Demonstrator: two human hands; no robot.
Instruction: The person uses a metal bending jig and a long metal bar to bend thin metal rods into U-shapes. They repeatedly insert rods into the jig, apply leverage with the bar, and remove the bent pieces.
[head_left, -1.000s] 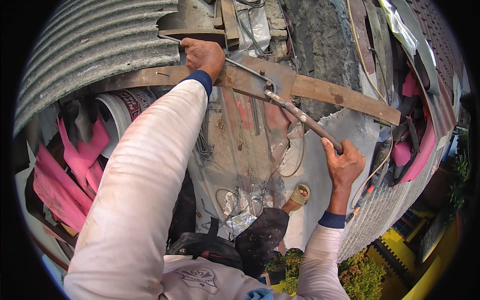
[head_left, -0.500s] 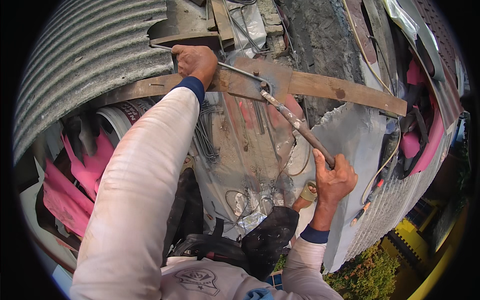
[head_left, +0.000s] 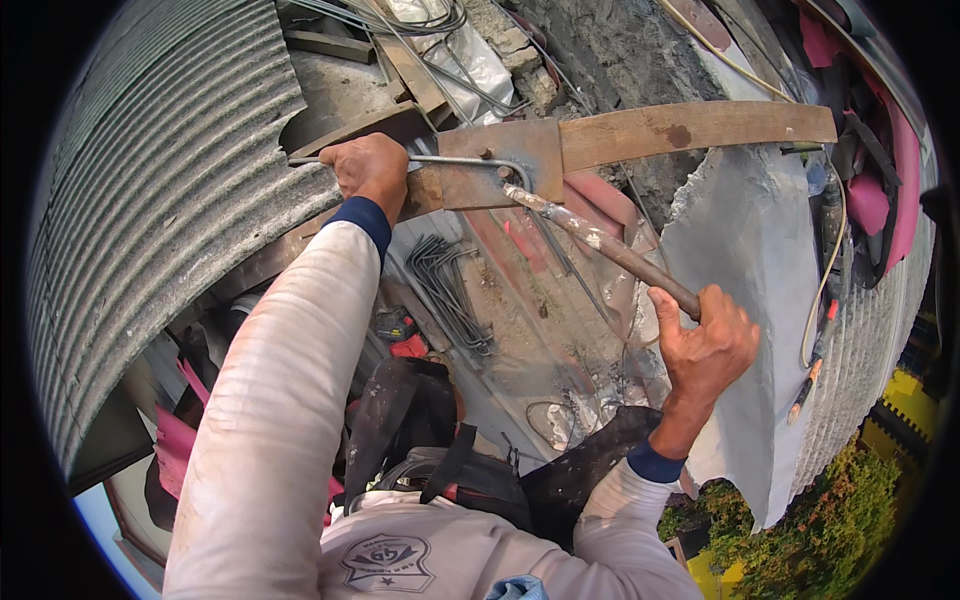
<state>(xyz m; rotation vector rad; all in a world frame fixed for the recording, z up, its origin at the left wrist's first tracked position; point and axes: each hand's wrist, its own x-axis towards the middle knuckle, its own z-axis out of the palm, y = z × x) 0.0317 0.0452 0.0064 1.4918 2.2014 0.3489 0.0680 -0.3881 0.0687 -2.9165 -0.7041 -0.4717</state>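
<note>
My left hand (head_left: 368, 170) is closed around a thin metal rod (head_left: 455, 161), pressing it down on a wooden plank (head_left: 700, 132). Short pegs stick up from a rusty metal plate (head_left: 462, 186) on that plank, and the rod's far end hooks downward beside them. My right hand (head_left: 705, 345) grips the lower end of a brown, paint-spattered pipe (head_left: 612, 248). Its upper tip meets the hooked end of the rod at the pegs; whether the rod sits inside it, I cannot tell. Below my left wrist lies a pile of bent rods (head_left: 445, 290).
Corrugated roofing (head_left: 170, 170) spreads along the left. Coiled wire (head_left: 420, 15) and boards lie at the top. A red-and-black tool (head_left: 402, 332) rests near my knee. A grey sheet (head_left: 745, 250) lies at right, with a cable (head_left: 838, 235) and a drop to foliage (head_left: 800, 500) beyond.
My view has turned, so the plank's right end now sits higher and the pile of bent rods shows more fully. Both hands keep their holds, with little visible change between rod and pipe.
</note>
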